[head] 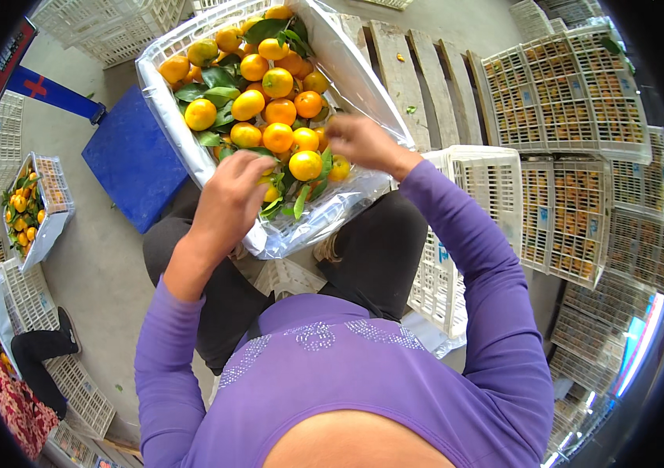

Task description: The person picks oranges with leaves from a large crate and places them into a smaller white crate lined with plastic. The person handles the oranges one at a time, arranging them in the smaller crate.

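A white plastic crate (376, 88) lined with clear plastic film (303, 234) stands before me, between my knees. It holds many mandarins (278, 82), yellow to orange, with green leaves (221, 95) among them. At the near left side of the fruit is my left hand (232, 190), fingers bent down by a leafy mandarin (270, 192). Whether those fingers grip anything is hidden from above. My right hand (361, 140), blurred, curls over the right side of the fruit above another mandarin (339, 168); its fingertips are too unclear to show a hold.
A blue platform scale (133, 158) adjoins the crate's left side. At the right are a wooden pallet (420, 88), an upright crate (487, 181) and stacked fruit-filled crates (566, 93). Another lined crate (54, 222) stands left. A co-worker's leg (42, 357) shows lower left.
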Demonstrator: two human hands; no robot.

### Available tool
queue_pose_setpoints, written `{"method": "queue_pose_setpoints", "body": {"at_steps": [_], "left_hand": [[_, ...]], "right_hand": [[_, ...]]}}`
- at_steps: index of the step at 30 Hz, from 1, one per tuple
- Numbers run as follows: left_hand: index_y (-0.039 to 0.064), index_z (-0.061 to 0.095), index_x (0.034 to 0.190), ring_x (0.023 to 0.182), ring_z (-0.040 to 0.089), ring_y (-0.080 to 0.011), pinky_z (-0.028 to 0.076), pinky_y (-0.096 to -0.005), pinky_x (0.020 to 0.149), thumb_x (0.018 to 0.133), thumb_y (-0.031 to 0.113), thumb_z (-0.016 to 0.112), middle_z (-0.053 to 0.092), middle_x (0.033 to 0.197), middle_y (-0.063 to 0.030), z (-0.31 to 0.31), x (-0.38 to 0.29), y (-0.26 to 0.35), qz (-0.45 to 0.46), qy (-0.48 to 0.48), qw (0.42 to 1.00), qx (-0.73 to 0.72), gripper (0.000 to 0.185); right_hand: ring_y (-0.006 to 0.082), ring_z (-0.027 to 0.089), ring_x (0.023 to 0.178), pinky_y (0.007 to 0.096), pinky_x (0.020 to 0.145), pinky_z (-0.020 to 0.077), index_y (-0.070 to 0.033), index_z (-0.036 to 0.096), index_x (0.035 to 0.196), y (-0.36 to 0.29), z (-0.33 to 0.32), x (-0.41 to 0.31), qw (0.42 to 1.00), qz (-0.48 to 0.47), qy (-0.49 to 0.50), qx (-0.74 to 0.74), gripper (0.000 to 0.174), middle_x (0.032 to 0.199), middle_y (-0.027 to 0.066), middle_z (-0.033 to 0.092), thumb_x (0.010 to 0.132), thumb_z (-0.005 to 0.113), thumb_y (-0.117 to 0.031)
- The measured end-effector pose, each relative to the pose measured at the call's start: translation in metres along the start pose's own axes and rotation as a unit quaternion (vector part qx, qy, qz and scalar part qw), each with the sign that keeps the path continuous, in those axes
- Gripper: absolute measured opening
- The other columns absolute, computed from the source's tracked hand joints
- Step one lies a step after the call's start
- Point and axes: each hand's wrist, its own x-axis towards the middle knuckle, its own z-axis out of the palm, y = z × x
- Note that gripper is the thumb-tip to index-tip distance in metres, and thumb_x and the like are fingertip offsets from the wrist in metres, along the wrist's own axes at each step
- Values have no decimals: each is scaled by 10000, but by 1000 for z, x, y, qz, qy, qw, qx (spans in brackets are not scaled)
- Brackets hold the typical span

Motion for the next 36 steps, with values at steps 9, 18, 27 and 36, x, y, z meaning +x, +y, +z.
{"method": "queue_pose_setpoints", "body": {"at_steps": [9, 18, 27, 36], "left_hand": [[204, 578, 1189, 1077, 505, -300, 481, -390, 759, 807, 184, 574, 500, 1263, -115, 85, 49, -15, 142, -220, 929, 262, 382], [182, 619, 1120, 971, 556, -334, 500, -406, 841, 678, 84, 648, 541, 1107, -123, 46, 74, -40, 72, -37, 979, 186, 454], [84, 670, 952, 980, 573, -314, 485, -434, 826, 772, 62, 578, 618, 1002, -92, 10, 111, -69, -70, 66, 961, 259, 204], [192, 639, 1081, 1109, 515, -211, 331, -412, 951, 804, 182, 585, 592, 1053, -6, 48, 106, -63, 111, -112, 883, 442, 282]], "right_hand": [[380, 649, 966, 462, 827, 529, 21, 559, 1056, 8, 35, -2, 960, 110, -160, -199, 509, 1017, 242, 655, 713, 763, -295], [364, 642, 1007, 431, 867, 521, 20, 682, 978, 19, 42, -1, 956, 96, -214, -177, 288, 1068, 231, 657, 772, 641, -177], [305, 665, 1004, 389, 841, 529, 6, 677, 1028, 11, 36, 2, 952, 110, -172, -228, 316, 1044, 197, 681, 761, 646, -162], [423, 622, 969, 468, 822, 519, 8, 455, 1135, 12, 11, 5, 978, 109, 76, -163, 629, 1038, 254, 619, 679, 769, -292]]}}
